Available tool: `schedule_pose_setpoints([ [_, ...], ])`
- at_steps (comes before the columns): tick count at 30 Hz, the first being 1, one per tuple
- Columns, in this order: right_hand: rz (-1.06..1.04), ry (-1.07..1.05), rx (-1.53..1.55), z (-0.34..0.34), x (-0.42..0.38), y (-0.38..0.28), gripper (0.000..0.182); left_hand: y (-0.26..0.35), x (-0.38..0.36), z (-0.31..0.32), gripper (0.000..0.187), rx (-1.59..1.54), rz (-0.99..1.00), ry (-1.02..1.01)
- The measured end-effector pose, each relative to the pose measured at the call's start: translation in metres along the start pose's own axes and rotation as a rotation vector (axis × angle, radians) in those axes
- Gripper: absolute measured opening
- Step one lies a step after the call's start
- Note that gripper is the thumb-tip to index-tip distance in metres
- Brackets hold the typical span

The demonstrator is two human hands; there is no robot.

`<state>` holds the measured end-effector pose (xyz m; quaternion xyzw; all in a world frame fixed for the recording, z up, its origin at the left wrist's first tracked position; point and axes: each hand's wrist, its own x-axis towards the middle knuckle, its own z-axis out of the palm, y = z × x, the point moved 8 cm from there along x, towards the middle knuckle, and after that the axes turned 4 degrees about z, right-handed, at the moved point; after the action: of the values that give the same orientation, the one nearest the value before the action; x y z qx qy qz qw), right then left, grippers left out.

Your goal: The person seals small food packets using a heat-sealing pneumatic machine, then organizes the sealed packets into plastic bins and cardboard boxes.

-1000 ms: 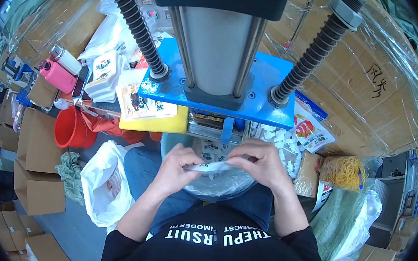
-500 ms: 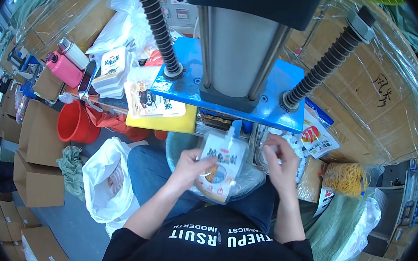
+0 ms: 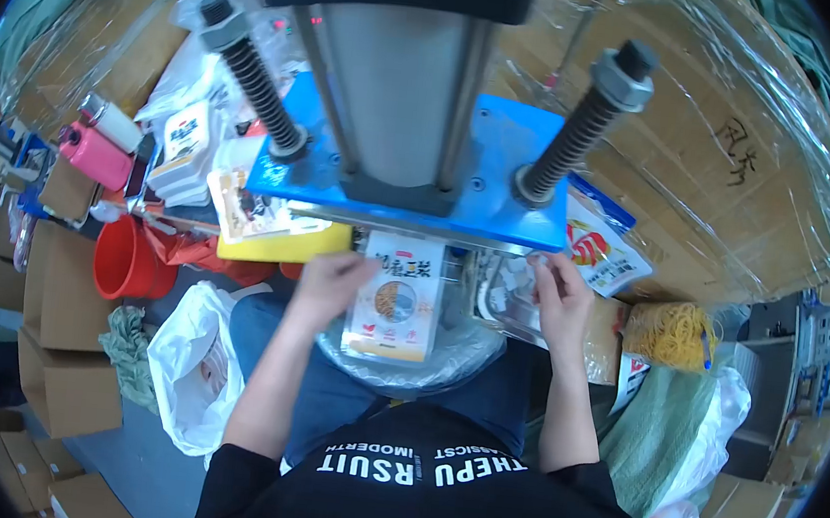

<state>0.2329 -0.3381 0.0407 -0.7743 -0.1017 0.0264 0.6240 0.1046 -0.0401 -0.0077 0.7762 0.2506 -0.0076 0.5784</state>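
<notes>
A flat printed plastic pouch (image 3: 392, 307) with a round window lies with its top end at the front of a press, under the blue press plate (image 3: 312, 184). My left hand (image 3: 325, 288) is just off the pouch's left edge, its fingers smeared by motion. Over on the right, my right hand (image 3: 563, 298) has thumb and fingers pinched together above a clear tray (image 3: 483, 301). Small white pieces (image 3: 512, 293) lie in that tray, right by the fingertips. What the pinch holds is hidden.
Threaded press columns (image 3: 270, 100) with springs rise on both sides. Printed pouches (image 3: 250, 211) lie on a yellow block (image 3: 287, 244) at left, near a red bucket (image 3: 130, 257). A plastic-lined tub (image 3: 414, 371) sits below the pouch. Yellow rubber bands (image 3: 667, 335) are at right.
The pouch has gone from my left hand to the press front, and that hand has come away leftward. My right hand has moved over the tray. The view has shifted.
</notes>
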Motion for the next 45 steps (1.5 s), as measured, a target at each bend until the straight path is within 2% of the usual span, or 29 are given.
schedule_pose_setpoints([
  [1, -0.005, -0.027, 0.013, 0.001, 0.003, -0.002, 0.022, 0.024, -0.008, -0.025, 0.027, 0.060, 0.020, 0.121],
  [2, -0.008, -0.057, 0.026, 0.001, 0.005, -0.003, 0.022, 0.038, -0.007, -0.060, 0.029, 0.293, 0.399, 0.350],
  [3, -0.032, -0.095, 0.040, 0.000, 0.005, -0.006, 0.023, 0.034, -0.012, -0.093, 0.037, 0.349, 0.518, 0.579],
  [4, -0.032, -0.089, 0.036, -0.004, 0.005, -0.004, 0.023, 0.059, -0.027, -0.100, 0.045, 0.727, 0.669, 0.683],
  [6, -0.075, -0.165, -0.017, -0.001, 0.002, 0.003, 0.025, 0.019, -0.027, -0.077, 0.050, 0.939, 0.732, 0.454],
  [7, -0.041, -0.142, 0.007, -0.001, 0.000, 0.008, 0.026, 0.014, -0.041, -0.064, 0.051, 1.065, 0.722, 0.410],
  [9, 0.003, -0.132, 0.064, -0.001, -0.001, 0.013, 0.025, 0.005, -0.044, -0.080, 0.045, 0.796, 0.740, 0.432],
  [10, 0.048, -0.135, 0.108, 0.000, -0.004, 0.016, 0.025, 0.008, -0.042, -0.085, 0.034, 0.753, 0.761, 0.456],
  [12, 0.053, -0.127, 0.145, 0.004, -0.003, 0.014, 0.024, 0.013, -0.029, -0.091, 0.022, 0.751, 0.710, 0.469],
  [14, 0.169, -0.093, 0.381, 0.009, -0.005, 0.012, 0.022, 0.032, -0.032, -0.090, 0.016, 0.685, 0.748, 0.522],
  [16, 0.196, -0.163, 0.379, 0.018, -0.014, 0.003, 0.021, 0.036, -0.036, -0.088, 0.016, 0.561, 0.540, 0.540],
  [17, 0.229, -0.224, 0.376, 0.025, -0.019, 0.002, 0.020, 0.038, -0.046, -0.076, 0.016, 0.464, 0.611, 0.568],
  [19, 0.189, -0.302, 0.273, 0.035, -0.025, -0.005, 0.023, 0.055, -0.062, -0.037, 0.019, 0.398, 0.674, 0.401],
  [20, -0.009, -0.400, 0.065, 0.046, -0.027, -0.036, 0.025, 0.061, -0.066, -0.021, 0.016, 0.414, 0.617, 0.276],
  [21, -0.208, -0.494, -0.143, 0.058, -0.032, -0.063, 0.028, 0.066, -0.070, -0.014, 0.016, 0.406, 0.605, 0.277],
  [23, -0.219, -0.583, -0.138, 0.074, -0.031, -0.078, 0.029, 0.070, -0.070, 0.006, 0.015, 0.373, 0.560, 0.072],
  [25, -0.421, -0.700, -0.194, 0.091, -0.039, -0.092, 0.025, 0.062, -0.071, 0.012, 0.012, 0.320, 0.539, 0.001],
  [27, -0.386, -0.668, -0.153, 0.095, -0.047, -0.085, 0.021, 0.025, -0.071, 0.029, 0.014, -0.052, 0.291, -0.264],
  [28, -0.285, -0.620, -0.084, 0.093, -0.048, -0.073, 0.022, 0.011, -0.075, 0.039, 0.022, -0.302, 0.163, -0.269],
  [31, -0.111, -0.552, -0.045, 0.088, -0.044, -0.056, 0.023, -0.002, -0.077, 0.051, 0.024, -0.434, 0.070, -0.243],
  [32, -0.043, -0.524, -0.075, 0.083, -0.040, -0.051, 0.023, -0.021, -0.072, 0.052, 0.019, -0.258, 0.020, -0.317],
  [34, -0.096, -0.531, -0.100, 0.072, -0.029, -0.067, 0.024, -0.005, -0.070, 0.048, 0.018, -0.189, 0.089, -0.299],
  [36, -0.274, -0.673, -0.223, 0.076, -0.029, -0.083, 0.024, 0.011, -0.067, 0.044, 0.017, -0.120, 0.169, -0.276],
  [38, -0.284, -0.693, -0.228, 0.079, -0.031, -0.082, 0.023, 0.026, -0.068, 0.043, 0.018, -0.119, 0.316, -0.280],
  [40, -0.287, -0.719, -0.230, 0.085, -0.038, -0.076, 0.022, 0.018, -0.068, 0.046, 0.016, -0.138, 0.273, -0.309],
  [42, -0.139, -0.616, -0.068, 0.086, -0.044, -0.059, 0.027, 0.010, -0.071, 0.051, 0.016, -0.156, 0.229, -0.334],
  [43, -0.140, -0.621, -0.063, 0.090, -0.050, -0.055, 0.027, 0.003, -0.073, 0.056, 0.016, -0.336, 0.118, -0.325],
  [44, 0.000, -0.554, 0.036, 0.090, -0.052, -0.044, 0.030, -0.003, -0.074, 0.059, 0.017, -0.512, 0.009, -0.313],
  [45, 0.140, -0.484, 0.137, 0.090, -0.052, -0.032, 0.034, -0.008, -0.071, 0.060, 0.017, -0.506, 0.008, -0.306],
])
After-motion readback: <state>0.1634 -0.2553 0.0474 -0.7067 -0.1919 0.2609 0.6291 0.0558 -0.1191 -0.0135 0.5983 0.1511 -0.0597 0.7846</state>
